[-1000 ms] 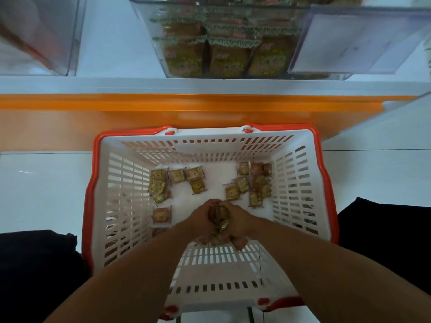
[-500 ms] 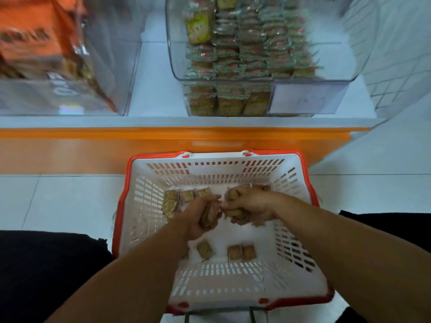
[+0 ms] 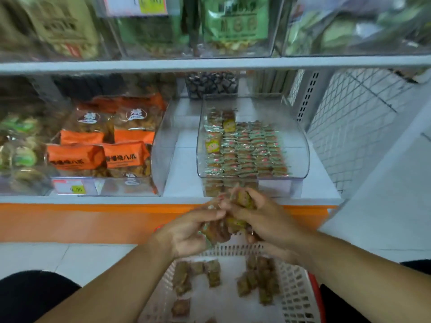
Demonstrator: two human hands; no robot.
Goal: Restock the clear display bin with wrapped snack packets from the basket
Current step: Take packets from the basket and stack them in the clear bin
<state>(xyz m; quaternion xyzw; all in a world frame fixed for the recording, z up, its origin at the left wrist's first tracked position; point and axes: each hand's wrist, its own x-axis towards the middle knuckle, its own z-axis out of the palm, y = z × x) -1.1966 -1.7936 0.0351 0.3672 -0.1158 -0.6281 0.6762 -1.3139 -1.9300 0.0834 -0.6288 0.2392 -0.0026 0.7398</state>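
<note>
My left hand (image 3: 191,231) and my right hand (image 3: 263,217) are raised together above the basket, each gripping a bunch of small brown-and-green wrapped snack packets (image 3: 229,223). They hang just in front of the shelf's orange edge, below the clear display bin (image 3: 300,141). The bin stands on the lower shelf and holds rows of the same packets. The white basket (image 3: 293,290) with a red rim sits on the floor under my arms, with several loose packets (image 3: 256,280) on its bottom.
Left of the bin stands another clear bin of orange snack bags (image 3: 100,145). A white shelf board (image 3: 210,64) runs overhead with more bins on it. A wire mesh panel (image 3: 354,122) closes the right side. White floor tiles (image 3: 46,255) lie left of the basket.
Both hands gathered packets low in the basket, then rose with them toward the shelf. The view tilted up from the basket to the shelves.
</note>
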